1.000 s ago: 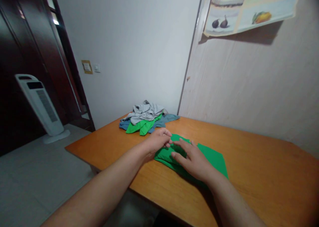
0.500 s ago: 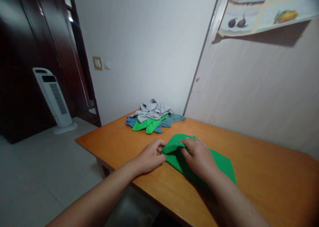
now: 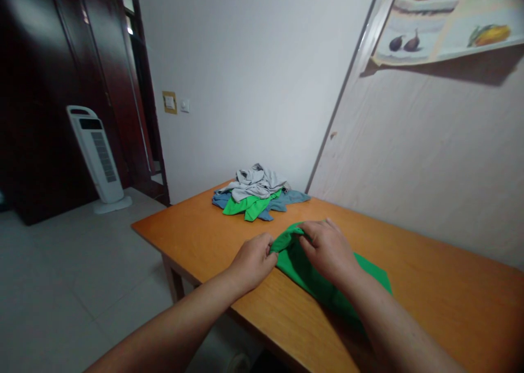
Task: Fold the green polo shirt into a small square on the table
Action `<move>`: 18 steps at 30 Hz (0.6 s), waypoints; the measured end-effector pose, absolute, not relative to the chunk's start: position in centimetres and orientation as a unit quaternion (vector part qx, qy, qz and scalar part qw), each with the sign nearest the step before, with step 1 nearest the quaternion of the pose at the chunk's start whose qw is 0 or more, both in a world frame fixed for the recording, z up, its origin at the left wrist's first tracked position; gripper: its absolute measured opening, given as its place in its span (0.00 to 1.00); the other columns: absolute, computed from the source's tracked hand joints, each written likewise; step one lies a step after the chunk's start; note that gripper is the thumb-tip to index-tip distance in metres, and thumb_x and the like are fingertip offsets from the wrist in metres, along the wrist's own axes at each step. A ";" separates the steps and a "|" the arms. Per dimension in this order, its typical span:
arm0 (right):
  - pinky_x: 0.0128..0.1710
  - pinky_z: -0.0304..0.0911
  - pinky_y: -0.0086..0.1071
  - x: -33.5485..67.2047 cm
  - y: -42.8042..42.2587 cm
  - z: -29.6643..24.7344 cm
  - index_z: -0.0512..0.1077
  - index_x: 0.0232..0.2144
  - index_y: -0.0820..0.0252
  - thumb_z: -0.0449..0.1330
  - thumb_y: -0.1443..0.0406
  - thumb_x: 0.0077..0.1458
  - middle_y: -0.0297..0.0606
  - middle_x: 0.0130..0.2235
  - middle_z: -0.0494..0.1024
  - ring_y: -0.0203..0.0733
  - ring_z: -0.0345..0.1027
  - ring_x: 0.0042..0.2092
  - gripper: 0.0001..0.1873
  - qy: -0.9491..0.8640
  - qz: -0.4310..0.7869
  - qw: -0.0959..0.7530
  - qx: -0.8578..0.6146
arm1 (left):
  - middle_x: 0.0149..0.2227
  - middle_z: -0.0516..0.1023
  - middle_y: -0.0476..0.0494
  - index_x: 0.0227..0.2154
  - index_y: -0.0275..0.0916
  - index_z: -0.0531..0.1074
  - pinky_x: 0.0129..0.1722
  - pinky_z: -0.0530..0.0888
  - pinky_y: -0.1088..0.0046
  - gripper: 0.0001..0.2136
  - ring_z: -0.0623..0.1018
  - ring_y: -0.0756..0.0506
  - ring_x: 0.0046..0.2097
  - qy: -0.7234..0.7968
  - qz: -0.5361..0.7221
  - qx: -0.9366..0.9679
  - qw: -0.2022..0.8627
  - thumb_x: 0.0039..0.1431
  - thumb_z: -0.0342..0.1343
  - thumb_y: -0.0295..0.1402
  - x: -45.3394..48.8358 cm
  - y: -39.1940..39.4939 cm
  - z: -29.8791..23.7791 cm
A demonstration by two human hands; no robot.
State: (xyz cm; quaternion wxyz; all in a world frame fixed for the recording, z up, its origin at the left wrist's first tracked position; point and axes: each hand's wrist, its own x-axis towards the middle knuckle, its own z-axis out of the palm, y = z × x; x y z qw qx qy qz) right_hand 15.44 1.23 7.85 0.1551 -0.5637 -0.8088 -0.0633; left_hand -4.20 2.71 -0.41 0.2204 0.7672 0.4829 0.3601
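One green cloth (image 3: 298,268) lies on the table (image 3: 442,291), near its front edge. The left hand (image 3: 254,261) pinches the cloth's left end; the right hand (image 3: 331,252) grips its lifted edge. From here I see a heap of clothes (image 3: 256,186) near the wall (image 3: 254,78).

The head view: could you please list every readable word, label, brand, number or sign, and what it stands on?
No text can be read.
Tall white appliance: any markings too small to read.
Colourful paper fruit poster: no lettering shows.
Folded green fabric: none shows.
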 end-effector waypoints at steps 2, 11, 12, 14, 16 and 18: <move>0.59 0.46 0.44 15.5 1.2 7.7 0.74 0.38 0.54 0.53 0.63 0.63 0.37 0.40 0.79 0.43 0.69 0.45 0.10 -0.810 -0.063 0.154 -0.562 | 0.26 0.69 0.51 0.27 0.41 0.66 0.28 0.58 0.73 0.04 0.70 0.47 0.30 0.488 0.348 0.772 0.211 0.55 0.56 0.30 -4.2 2.6 -0.3; 0.56 0.50 0.43 15.4 1.9 7.9 0.73 0.35 0.55 0.52 0.62 0.63 0.36 0.37 0.79 0.42 0.69 0.41 0.10 -0.807 -0.063 0.151 -0.567 | 0.27 0.71 0.51 0.31 0.41 0.68 0.28 0.56 0.73 0.12 0.70 0.48 0.30 0.498 0.349 0.766 0.206 0.62 0.54 0.44 -4.2 2.5 -0.2; 0.56 0.50 0.43 15.4 2.0 8.0 0.73 0.35 0.56 0.52 0.62 0.63 0.36 0.37 0.79 0.42 0.69 0.41 0.10 -0.808 -0.061 0.147 -0.567 | 0.27 0.70 0.51 0.30 0.41 0.68 0.28 0.56 0.73 0.12 0.70 0.48 0.30 0.499 0.345 0.770 0.199 0.62 0.54 0.43 -4.2 2.6 -0.2; 0.56 0.51 0.44 15.2 2.3 8.2 0.72 0.34 0.56 0.52 0.62 0.63 0.37 0.37 0.79 0.42 0.70 0.41 0.10 -0.809 -0.061 0.141 -0.567 | 0.26 0.70 0.52 0.28 0.41 0.67 0.28 0.56 0.73 0.11 0.70 0.48 0.30 0.504 0.333 0.776 0.184 0.60 0.56 0.41 -4.2 2.7 -0.1; 0.57 0.51 0.46 15.1 2.4 8.3 0.72 0.33 0.56 0.52 0.62 0.63 0.37 0.35 0.79 0.42 0.70 0.40 0.10 -0.812 -0.062 0.132 -0.566 | 0.26 0.70 0.52 0.27 0.41 0.66 0.28 0.56 0.73 0.11 0.70 0.48 0.30 0.512 0.322 0.778 0.170 0.59 0.58 0.40 -4.2 2.7 0.0; 0.59 0.48 0.51 15.1 2.4 8.5 0.73 0.35 0.56 0.51 0.63 0.62 0.37 0.36 0.79 0.44 0.70 0.42 0.10 -0.817 -0.058 0.129 -0.559 | 0.26 0.71 0.52 0.27 0.41 0.65 0.29 0.56 0.72 0.11 0.71 0.48 0.30 0.521 0.314 0.778 0.155 0.58 0.58 0.39 -4.3 2.6 0.1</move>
